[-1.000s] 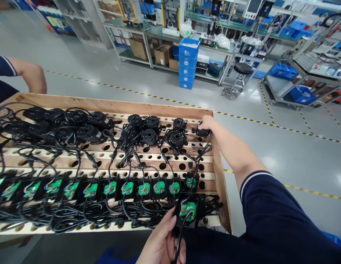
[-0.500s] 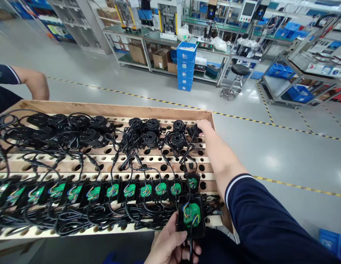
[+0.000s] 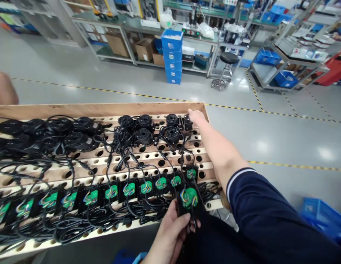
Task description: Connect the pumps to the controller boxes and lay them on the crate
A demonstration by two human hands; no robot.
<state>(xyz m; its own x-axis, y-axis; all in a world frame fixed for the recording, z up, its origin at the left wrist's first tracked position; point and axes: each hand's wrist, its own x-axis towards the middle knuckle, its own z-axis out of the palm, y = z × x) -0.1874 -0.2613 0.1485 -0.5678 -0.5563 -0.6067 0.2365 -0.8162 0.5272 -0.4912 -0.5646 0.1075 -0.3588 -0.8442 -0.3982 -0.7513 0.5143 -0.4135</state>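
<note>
My left hand is closed around a black housing at the near right, its open side facing up. A green circuit board with thin coloured wires sits inside it. At the far right corner of a wooden tray, my right hand has its fingers closed on a black unit, partly hidden by the fingers. Beside that unit stand slotted round black units. A row of similar housings with green boards runs along the tray, joined by black cables.
Part of another person's arm shows beyond the tray at the left. Past the floor's striped tape stand a stack of blue bins, a stool, workbenches and a metal cart. Another blue bin is at the lower right.
The view has shifted, so the tray sits further left. My right hand and its black unit are nearer the far edge. My left hand still holds the housing. The other person's arm shows less.
</note>
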